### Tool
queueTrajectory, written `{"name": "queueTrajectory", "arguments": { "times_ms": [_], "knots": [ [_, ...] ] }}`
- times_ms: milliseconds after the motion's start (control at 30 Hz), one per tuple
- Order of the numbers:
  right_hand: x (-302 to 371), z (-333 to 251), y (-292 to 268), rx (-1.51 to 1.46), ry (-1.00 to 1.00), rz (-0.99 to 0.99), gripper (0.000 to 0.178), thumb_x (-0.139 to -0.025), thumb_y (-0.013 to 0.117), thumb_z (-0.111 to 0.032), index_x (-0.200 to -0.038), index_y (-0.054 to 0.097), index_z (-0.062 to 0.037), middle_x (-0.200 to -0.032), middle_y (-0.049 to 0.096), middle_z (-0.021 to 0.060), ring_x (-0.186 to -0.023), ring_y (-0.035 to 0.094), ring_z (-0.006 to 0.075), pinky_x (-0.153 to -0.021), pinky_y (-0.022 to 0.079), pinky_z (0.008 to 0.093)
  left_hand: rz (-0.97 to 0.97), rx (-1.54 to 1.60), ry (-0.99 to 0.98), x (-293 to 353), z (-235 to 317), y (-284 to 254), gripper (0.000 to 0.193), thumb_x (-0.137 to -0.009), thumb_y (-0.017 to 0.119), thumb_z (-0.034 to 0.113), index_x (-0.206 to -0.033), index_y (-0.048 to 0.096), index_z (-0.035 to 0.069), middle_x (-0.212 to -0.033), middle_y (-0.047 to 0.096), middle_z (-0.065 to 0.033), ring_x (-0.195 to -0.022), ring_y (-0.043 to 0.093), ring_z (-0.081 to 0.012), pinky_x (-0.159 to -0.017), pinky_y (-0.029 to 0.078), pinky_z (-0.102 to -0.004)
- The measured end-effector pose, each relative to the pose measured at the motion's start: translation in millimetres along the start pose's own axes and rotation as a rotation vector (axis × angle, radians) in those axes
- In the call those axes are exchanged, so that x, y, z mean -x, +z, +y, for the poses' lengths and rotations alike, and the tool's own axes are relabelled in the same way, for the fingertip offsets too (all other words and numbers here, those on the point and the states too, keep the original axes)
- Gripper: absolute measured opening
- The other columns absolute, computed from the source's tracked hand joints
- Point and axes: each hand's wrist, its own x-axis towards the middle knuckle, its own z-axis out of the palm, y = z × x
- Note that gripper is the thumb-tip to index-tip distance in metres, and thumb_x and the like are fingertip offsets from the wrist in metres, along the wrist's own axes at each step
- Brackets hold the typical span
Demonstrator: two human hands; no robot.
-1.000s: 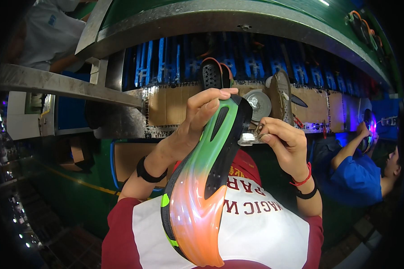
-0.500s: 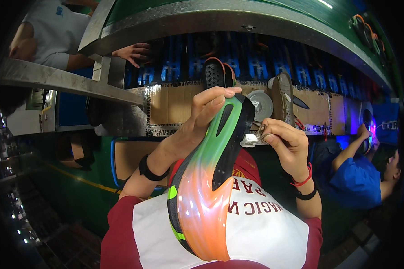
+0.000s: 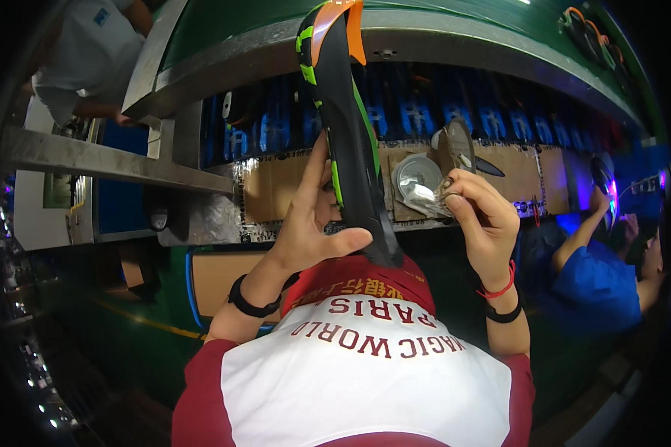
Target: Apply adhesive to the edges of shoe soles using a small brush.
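Observation:
A long black shoe sole with lime green patches and an orange end stands lengthwise before me, its orange end at the far side. My left hand grips its near part, thumb on one side and fingers along the other. My right hand is to the right of the sole, apart from it. Its thumb and forefinger pinch a small greyish crumpled piece whose kind I cannot make out. Just beyond those fingertips is a round, shallow, pale dish. A worn brown-grey shoe lies behind it.
Cardboard covers the bench. Blue racks line its far side under a metal-edged green conveyor. A metal bar crosses at left. A co-worker in blue is at right, another in white at far left.
The sole has swung away from my chest and turned, so its black side shows instead of the glossy coloured underside. My left hand has shifted its hold; my right hand stays pinched nearby.

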Motion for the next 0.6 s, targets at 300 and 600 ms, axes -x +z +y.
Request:
{"name": "queueTrajectory", "arguments": {
  "times_ms": [300,600],
  "knots": [
    [-9.7,-8.0,15.9,0.179,-0.211,0.007,0.014,-0.078,0.067,0.008,-0.091,0.065,0.0039,-0.095,0.067,0.0147,-0.068,0.063,0.0195,-0.06,0.05,0.0264,-0.061,-0.061,-0.056,2.0,6.8,5.8,0.118,-0.069,0.082,0.024,-0.15,0.0,0.0,-0.126,0.046,-0.0167,-0.104,0.06,-0.02,-0.086,0.055,-0.0311],
    [-14.8,-13.4,20.6,0.352,-0.346,-0.019,0.014,-0.077,0.069,0.003,-0.09,0.063,0.0006,-0.093,0.065,0.0123,-0.067,0.065,0.0271,-0.056,0.052,0.0323,-0.08,-0.054,-0.063,3.4,6.6,8.3,0.118,-0.069,0.082,0.019,-0.151,-0.001,0.001,-0.126,0.043,-0.0158,-0.105,0.059,-0.0209,-0.087,0.055,-0.0321]
  ]
}}
